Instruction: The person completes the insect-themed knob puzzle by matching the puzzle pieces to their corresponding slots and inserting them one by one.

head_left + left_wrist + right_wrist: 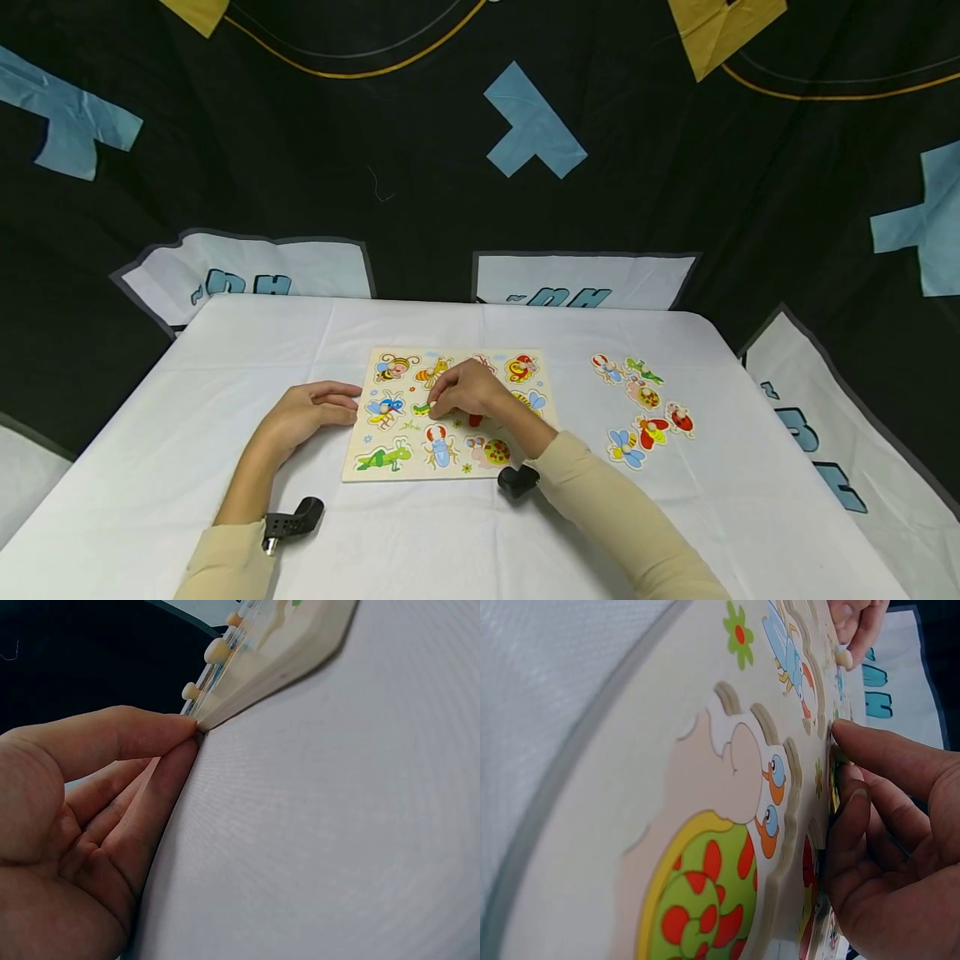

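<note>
A wooden insect puzzle board lies flat on the white table. My right hand is over its middle, thumb and fingers pinching at a green caterpillar puzzle piece. Most of that piece is hidden by the fingers in the right wrist view. The snail recess, with its printed picture, shows close in front of that hand. My left hand rests at the board's left side. In the left wrist view its fingertips touch the board's edge, near several pieces with round wooden knobs.
Several loose insect pieces lie right of the board, among them a stag beetle, a grasshopper, a ladybug and a blue-winged insect. A dark cloth backdrop stands behind the table.
</note>
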`<state>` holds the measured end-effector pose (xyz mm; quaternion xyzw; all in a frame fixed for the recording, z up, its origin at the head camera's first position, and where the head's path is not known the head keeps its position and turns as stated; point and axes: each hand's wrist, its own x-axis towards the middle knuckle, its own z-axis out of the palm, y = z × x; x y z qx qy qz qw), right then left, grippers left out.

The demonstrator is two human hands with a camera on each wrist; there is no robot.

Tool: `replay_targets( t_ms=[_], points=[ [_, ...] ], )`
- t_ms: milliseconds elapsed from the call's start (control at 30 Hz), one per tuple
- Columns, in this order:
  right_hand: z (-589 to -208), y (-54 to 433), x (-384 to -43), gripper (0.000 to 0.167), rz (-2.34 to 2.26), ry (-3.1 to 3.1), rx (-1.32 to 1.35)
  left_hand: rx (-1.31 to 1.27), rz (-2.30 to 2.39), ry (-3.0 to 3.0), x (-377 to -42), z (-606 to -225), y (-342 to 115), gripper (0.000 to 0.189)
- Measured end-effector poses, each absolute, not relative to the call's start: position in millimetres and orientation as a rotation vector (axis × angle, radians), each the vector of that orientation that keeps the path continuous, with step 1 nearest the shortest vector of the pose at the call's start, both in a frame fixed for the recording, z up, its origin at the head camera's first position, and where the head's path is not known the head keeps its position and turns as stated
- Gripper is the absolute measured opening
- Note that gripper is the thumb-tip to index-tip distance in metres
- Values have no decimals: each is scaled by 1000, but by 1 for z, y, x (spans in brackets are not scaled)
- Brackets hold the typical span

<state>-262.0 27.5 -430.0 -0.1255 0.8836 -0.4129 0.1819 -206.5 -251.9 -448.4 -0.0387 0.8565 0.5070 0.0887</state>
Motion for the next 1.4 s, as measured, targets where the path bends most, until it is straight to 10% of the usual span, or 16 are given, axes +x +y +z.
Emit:
replay_targets(
  t_ms=[1400],
  points=[
    [-411,99,-274,20,-1184,2528,-278,-128,1521,2533,-207,-449,-252,52]
  ],
)
